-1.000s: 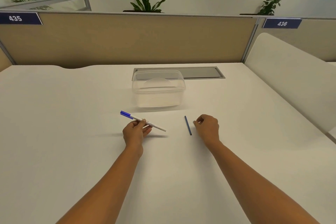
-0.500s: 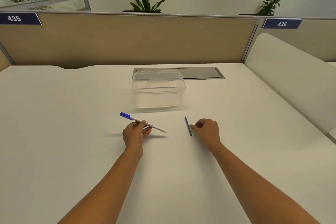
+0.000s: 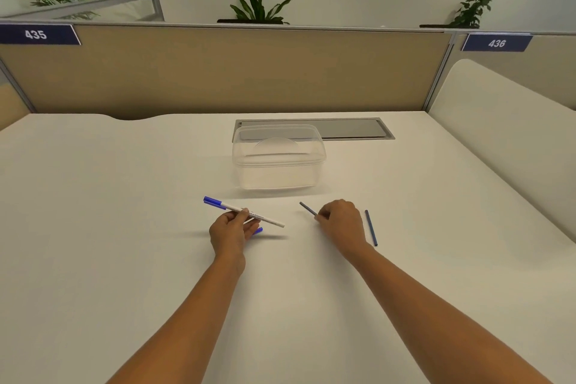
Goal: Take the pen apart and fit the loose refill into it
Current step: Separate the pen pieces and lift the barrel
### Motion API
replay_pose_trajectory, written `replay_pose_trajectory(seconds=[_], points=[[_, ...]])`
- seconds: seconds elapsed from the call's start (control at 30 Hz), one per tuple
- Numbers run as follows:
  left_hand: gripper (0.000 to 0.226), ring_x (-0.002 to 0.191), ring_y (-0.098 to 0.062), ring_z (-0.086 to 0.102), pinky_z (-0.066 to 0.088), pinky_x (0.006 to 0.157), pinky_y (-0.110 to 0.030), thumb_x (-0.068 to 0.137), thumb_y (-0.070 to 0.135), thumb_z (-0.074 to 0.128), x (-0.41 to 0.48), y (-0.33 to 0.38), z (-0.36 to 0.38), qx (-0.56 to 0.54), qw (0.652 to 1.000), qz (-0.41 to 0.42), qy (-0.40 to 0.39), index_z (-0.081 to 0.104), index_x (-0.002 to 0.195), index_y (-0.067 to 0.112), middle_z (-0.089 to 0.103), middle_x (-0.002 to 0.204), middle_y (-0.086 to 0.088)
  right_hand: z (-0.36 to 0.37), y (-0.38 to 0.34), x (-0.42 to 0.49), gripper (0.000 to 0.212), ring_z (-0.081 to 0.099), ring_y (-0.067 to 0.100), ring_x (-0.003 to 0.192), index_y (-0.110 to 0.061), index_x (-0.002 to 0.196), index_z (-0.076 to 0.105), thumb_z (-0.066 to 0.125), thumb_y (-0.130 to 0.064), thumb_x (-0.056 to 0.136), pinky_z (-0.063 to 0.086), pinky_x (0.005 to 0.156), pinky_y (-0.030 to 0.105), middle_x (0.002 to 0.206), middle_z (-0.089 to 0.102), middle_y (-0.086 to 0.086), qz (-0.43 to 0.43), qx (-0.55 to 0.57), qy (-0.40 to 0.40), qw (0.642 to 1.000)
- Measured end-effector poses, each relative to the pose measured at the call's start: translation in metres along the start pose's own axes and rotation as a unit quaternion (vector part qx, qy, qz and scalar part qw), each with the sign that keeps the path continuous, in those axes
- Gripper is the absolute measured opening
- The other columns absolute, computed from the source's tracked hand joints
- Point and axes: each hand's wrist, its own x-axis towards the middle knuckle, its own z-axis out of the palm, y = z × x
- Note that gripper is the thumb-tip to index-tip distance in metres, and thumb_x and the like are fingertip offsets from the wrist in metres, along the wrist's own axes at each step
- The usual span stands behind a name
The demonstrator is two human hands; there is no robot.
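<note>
Pen [image 3: 265, 219], likely light, slick, held mid-barrel in left hand [image 3: 230, 229]; thin refill [image 3: 308, 208], probably bendy, pinched in right hand [image 3: 341, 221].

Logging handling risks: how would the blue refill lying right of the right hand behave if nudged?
The blue refill looks thin, so probably light. Its slender round form would likely roll on the smooth table. Lying flat, it may need a fingertip pinch.
</note>
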Motion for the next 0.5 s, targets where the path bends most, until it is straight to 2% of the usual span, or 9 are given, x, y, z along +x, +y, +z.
replay_pose_trajectory(seconds=[0.1, 0.23, 0.3, 0.5], points=[[0.009, 0.069, -0.020, 0.063, 0.057, 0.053, -0.017, 0.088, 0.003, 0.055, 0.004, 0.003, 0.000, -0.015, 1.000, -0.004, 0.003, 0.054, 0.096, -0.002, 0.062, 0.079, -0.010, -0.007, -0.017, 0.012, 0.018, 0.059, 0.024, 0.084, -0.009, 0.088, 0.072, 0.058, -0.021, 0.087, 0.035, 0.065, 0.026, 0.090, 0.069, 0.009, -0.053, -0.010, 0.042, 0.998], [0.008, 0.065, -0.016, 0.065, 0.058, 0.059, -0.018, 0.088, 0.004, 0.056, 0.012, 0.006, 0.002, -0.018, 1.000, -0.012, 0.008, 0.055, 0.094, 0.000, 0.063, 0.080, -0.008, -0.019, -0.043, 0.038, 0.017, 0.057, 0.021, 0.087, -0.014, 0.090, 0.072, 0.059, -0.025, 0.087, 0.034, 0.064, 0.025, 0.088, 0.068, 0.004, -0.119, -0.023, 0.102, 0.987], [0.004, 0.062, -0.014, 0.066, 0.057, 0.058, -0.018, 0.088, 0.005, 0.056, 0.017, 0.006, 0.003, -0.018, 1.000, -0.013, 0.014, 0.057, 0.090, 0.002, 0.064, 0.079, -0.007, -0.023, -0.051, 0.054, 0.017, 0.057, 0.022, 0.088, -0.015, 0.090, 0.072, 0.059, -0.026, 0.086, 0.034, 0.064, 0.026, 0.088, 0.068, 0.004, -0.130, -0.031, 0.110, 0.985], [0.006, 0.073, -0.020, 0.065, 0.057, 0.062, -0.019, 0.087, 0.005, 0.057, 0.030, 0.004, 0.002, -0.024, 0.999, -0.022, 0.029, 0.059, 0.081, 0.005, 0.065, 0.080, -0.007, -0.019, -0.066, 0.097, 0.019, 0.056, 0.026, 0.091, -0.013, 0.093, 0.072, 0.057, -0.024, 0.088, 0.036, 0.068, 0.032, 0.091, 0.067, 0.009, -0.122, -0.056, 0.090, 0.987]])
